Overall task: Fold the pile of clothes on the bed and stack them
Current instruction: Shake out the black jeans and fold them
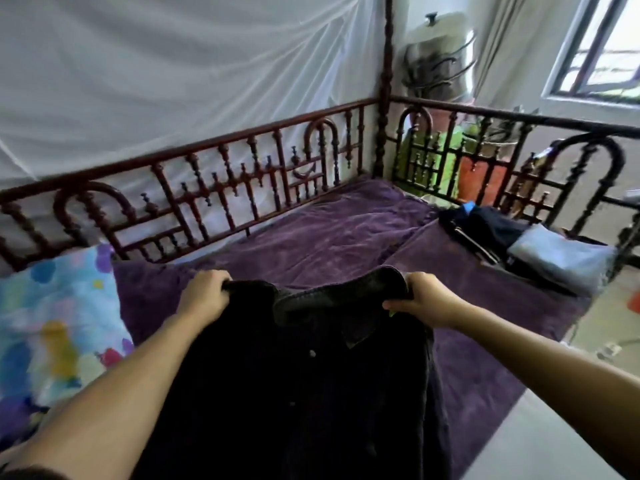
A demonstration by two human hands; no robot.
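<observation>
black shirt (304,375) between both fists

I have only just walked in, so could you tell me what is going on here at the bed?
A person is holding up a dark buttoned shirt by its shoulders. The left hand and the right hand each grip one side near the collar. The shirt hangs unfolded above the purple bedspread. A few other clothes lie by the rail at the far right of the bed, too blurred to tell how neatly. A patterned pillow sits on the left.
</observation>
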